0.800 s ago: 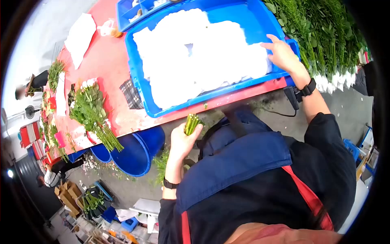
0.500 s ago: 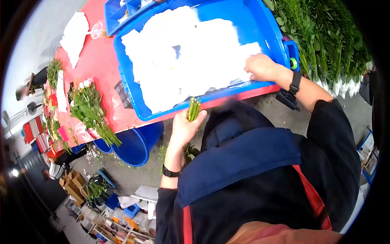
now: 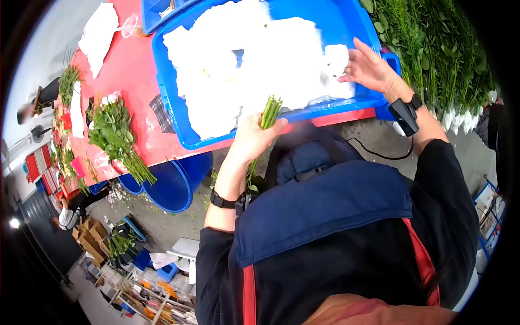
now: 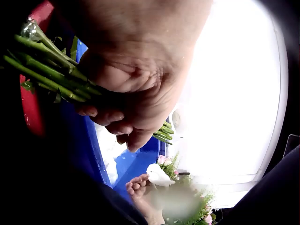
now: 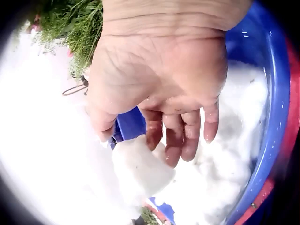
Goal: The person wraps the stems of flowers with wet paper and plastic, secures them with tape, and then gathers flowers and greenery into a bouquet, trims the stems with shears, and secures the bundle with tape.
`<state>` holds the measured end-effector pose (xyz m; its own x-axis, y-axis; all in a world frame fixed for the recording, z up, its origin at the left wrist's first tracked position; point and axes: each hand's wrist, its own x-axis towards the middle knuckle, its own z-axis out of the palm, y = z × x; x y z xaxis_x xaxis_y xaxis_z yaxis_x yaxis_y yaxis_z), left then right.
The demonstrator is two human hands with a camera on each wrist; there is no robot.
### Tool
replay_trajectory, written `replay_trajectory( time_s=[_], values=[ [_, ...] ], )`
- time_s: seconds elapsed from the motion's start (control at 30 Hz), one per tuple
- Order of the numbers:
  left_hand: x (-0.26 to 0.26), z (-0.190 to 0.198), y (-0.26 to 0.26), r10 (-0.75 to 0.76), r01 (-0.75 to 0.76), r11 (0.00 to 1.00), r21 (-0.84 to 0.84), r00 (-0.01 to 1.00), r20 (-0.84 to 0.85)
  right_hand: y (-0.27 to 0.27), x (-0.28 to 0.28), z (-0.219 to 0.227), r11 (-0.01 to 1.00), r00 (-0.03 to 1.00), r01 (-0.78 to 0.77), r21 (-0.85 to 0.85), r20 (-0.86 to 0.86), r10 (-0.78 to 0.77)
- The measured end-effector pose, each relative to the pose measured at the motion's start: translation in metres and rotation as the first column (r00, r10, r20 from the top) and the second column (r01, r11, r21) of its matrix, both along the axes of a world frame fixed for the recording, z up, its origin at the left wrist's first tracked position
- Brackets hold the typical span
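My left hand [image 3: 259,134] grips a bunch of green stems [image 3: 269,112] upright, their cut ends at the near rim of a big blue tray [image 3: 303,115]. The left wrist view shows the fingers [image 4: 126,126] curled round those stems [image 4: 44,70]. The tray holds a layer of white wadding [image 3: 244,65]. Just above the tray's right corner, my right hand [image 3: 351,60] pinches a small white wad [image 3: 336,56]. In the right wrist view the fingers [image 5: 176,140] curl onto that wad [image 5: 140,171].
The tray sits on a red table [image 3: 135,76] with a leafy flower bunch [image 3: 114,135] on its left part. Blue buckets [image 3: 173,187] stand under the table edge. Dense greenery [image 3: 439,49] is stacked at the right. A second blue tray [image 3: 154,13] lies behind.
My right hand has come up off the wadding with a small white wad pinched in it. My left hand has raised the stems to the tray's near rim.
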<state>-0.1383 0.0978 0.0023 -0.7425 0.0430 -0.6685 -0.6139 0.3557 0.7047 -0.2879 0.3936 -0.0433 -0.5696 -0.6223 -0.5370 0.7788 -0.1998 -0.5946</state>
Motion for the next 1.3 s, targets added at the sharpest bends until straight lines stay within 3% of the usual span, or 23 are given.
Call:
replay_trajectory(
  time_s=[0.03,0.07,0.1,0.13,0.17,0.2,0.27,0.37,0.43,0.47,0.57,0.63,0.67,0.7,0.73,0.77,0.83,0.9,1.03,1.07,1.17,1.2,1.3],
  values=[
    [-0.002,-0.003,0.001,-0.015,0.015,1.000,-0.006,1.000,-0.016,-0.005,0.002,-0.003,1.000,0.999,-0.011,-0.021,0.052,0.012],
    [-0.003,-0.007,0.001,-0.030,0.030,0.999,-0.013,0.999,-0.031,0.001,-0.002,-0.035,0.990,0.996,-0.094,-0.101,-0.011,0.093],
    [-0.003,-0.009,0.001,-0.047,0.047,0.999,-0.020,0.998,-0.044,-0.021,0.005,-0.016,0.963,0.992,-0.071,0.259,-0.080,0.095],
    [-0.004,-0.009,0.002,-0.044,0.043,0.999,-0.008,0.998,-0.043,-0.025,0.004,-0.027,0.908,0.969,-0.121,0.400,-0.153,0.196],
    [-0.005,-0.009,0.002,-0.042,0.043,0.999,0.003,0.998,-0.040,-0.029,0.003,-0.042,0.830,0.931,-0.151,0.536,-0.206,0.302],
    [-0.005,-0.009,0.003,-0.043,0.044,0.999,0.016,0.998,-0.036,-0.029,0.003,-0.048,0.710,0.845,-0.071,0.701,-0.336,0.416],
    [-0.003,-0.014,-0.001,-0.050,0.050,0.999,0.000,0.998,-0.042,-0.027,0.001,-0.056,0.422,0.584,0.202,0.884,-0.454,0.673],
    [-0.001,-0.017,-0.006,-0.043,0.043,0.999,-0.003,0.999,-0.022,-0.029,0.010,-0.041,0.478,0.447,0.245,0.844,-0.536,0.716],
    [-0.002,-0.018,-0.007,-0.042,0.042,0.999,0.005,0.999,-0.011,-0.038,0.018,-0.042,0.445,0.268,0.185,0.876,-0.481,0.835],
    [-0.001,-0.020,-0.007,-0.045,0.045,0.999,0.010,0.999,-0.010,-0.045,0.024,-0.045,0.433,0.148,0.306,0.848,-0.491,0.858],
    [-0.002,-0.023,-0.009,-0.054,0.055,0.998,0.025,0.998,-0.030,-0.046,0.015,-0.071,0.454,0.196,0.279,0.846,-0.513,0.835],
    [-0.002,-0.022,-0.011,-0.047,0.048,0.998,0.038,0.999,-0.022,-0.034,0.001,-0.060,0.545,0.460,0.053,0.837,-0.504,0.731],
    [-0.003,-0.019,-0.012,-0.037,0.037,0.998,0.047,0.999,-0.011,-0.025,-0.001,-0.053,0.670,0.652,0.005,0.742,-0.511,0.561],
    [-0.005,-0.016,-0.013,-0.025,0.025,0.998,0.056,1.000,0.000,-0.013,-0.002,-0.047,0.782,0.810,-0.005,0.623,-0.456,0.369],
    [-0.007,-0.016,-0.014,-0.021,0.020,0.997,0.070,1.000,0.011,-0.001,-0.002,-0.035,0.951,0.920,-0.004,0.310,-0.372,0.126],
    [-0.008,-0.015,-0.015,-0.020,0.018,0.996,0.084,1.000,0.023,0.002,0.002,-0.024,0.968,0.935,0.113,0.224,-0.353,-0.027],
    [-0.011,-0.017,-0.014,-0.030,0.029,0.994,0.103,0.999,0.015,0.005,0.003,-0.012,0.989,0.975,0.133,0.066,-0.186,-0.119],
    [-0.014,-0.021,-0.013,-0.042,0.044,0.993,0.106,0.999,-0.025,-0.003,0.007,-0.008,0.987,0.984,0.154,0.047,-0.097,-0.149],
    [-0.025,-0.017,-0.006,-0.119,0.121,0.992,0.037,0.992,-0.049,-0.030,0.021,-0.003,0.912,0.958,0.098,0.397,-0.286,0.022],
    [-0.028,-0.013,-0.003,-0.118,0.119,0.992,0.032,0.992,-0.035,-0.039,0.025,0.006,0.888,0.938,0.163,0.430,-0.346,-0.005],
    [-0.031,-0.014,0.003,-0.124,0.123,0.992,-0.010,0.991,-0.044,-0.064,0.043,0.027,0.810,0.696,0.347,0.473,-0.708,0.115],
    [-0.033,-0.014,0.005,-0.131,0.130,0.991,-0.026,0.990,-0.060,-0.073,0.050,0.049,0.691,0.530,0.367,0.623,-0.750,0.395],
    [-0.029,-0.033,0.006,-0.095,0.084,0.995,-0.063,0.973,-0.212,-0.106,0.080,0.064,0.829,0.077,0.373,0.417,-0.904,0.420]
  ],
)
